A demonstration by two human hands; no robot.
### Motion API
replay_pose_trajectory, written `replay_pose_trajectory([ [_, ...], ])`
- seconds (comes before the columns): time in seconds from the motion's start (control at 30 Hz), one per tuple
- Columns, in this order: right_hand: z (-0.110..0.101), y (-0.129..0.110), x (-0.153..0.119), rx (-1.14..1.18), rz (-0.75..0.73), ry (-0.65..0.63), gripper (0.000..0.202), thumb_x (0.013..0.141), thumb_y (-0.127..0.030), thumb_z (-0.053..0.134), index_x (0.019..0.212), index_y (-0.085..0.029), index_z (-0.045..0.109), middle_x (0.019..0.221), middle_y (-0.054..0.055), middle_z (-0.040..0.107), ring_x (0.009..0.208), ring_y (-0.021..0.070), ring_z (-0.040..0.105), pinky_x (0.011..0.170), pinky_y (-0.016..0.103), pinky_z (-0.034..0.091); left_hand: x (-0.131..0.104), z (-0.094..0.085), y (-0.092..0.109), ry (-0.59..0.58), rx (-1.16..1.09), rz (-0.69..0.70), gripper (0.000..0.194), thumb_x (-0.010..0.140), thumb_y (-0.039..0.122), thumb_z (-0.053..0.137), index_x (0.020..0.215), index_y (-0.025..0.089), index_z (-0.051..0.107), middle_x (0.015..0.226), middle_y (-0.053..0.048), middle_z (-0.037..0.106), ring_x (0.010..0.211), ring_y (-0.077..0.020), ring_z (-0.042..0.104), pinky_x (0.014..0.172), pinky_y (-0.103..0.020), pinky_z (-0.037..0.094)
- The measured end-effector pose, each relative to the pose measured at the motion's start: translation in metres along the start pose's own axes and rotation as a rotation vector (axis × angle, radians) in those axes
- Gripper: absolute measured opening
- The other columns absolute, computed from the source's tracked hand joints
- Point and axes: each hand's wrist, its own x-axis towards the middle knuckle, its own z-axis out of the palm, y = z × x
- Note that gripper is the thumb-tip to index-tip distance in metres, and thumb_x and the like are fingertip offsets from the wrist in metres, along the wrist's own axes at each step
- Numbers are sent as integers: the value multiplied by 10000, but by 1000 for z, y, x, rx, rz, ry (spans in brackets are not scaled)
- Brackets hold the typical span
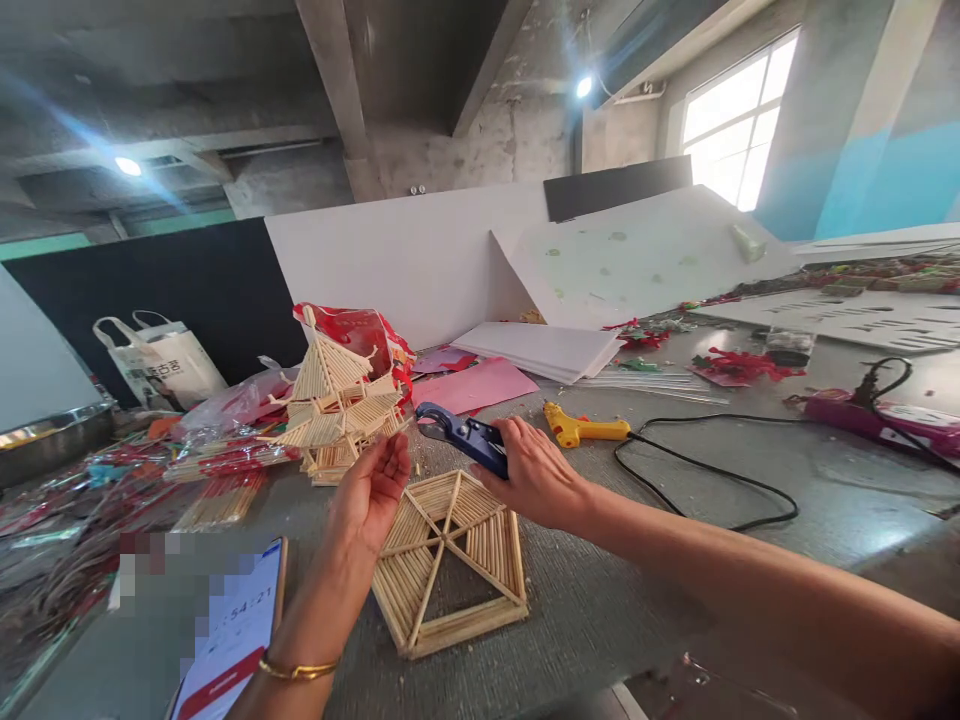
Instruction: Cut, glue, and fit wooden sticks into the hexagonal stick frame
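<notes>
My right hand [534,468] is wrapped round the handles of a blue cutter [465,438], its jaws pointing left. My left hand [373,488] is raised with the palm partly turned up and the fingers curled together; what they hold, if anything, is too small to make out. Beneath both hands a six-sided frame of wooden sticks [431,608] lies flat on the table. Its spokes meet in the middle; several segments are filled with sticks, while the near one is bare. Just behind my left hand stands a tiered stick pagoda [330,385].
A yellow glue gun [589,427] with a black cord lies to the right. A purple power strip [885,420] is farther right. At left are a phone [236,635], bundled sticks [221,500] and plastic wrap. White boards [536,348] and pink paper [480,385] lie behind.
</notes>
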Motion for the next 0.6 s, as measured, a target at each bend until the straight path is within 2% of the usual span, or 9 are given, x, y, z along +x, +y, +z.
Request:
replay_pose_trajectory([
  [0.37,-3,-6,3,-42,62,-32,361,820,-458,470,983,-136,471,916,102,557,833,208,527,744,318,363,-8,6,-9,-23,1,-28,213,879,30,395,801,71,589,681,-61,660,573,-85,621,507,-169,525],
  [0.6,-5,-8,4,-39,95,-72,340,818,-470,466,921,-146,472,869,90,574,788,193,554,668,282,350,-11,8,-12,-34,13,-33,221,871,35,408,775,75,603,694,-62,662,573,-82,613,507,-164,523],
])
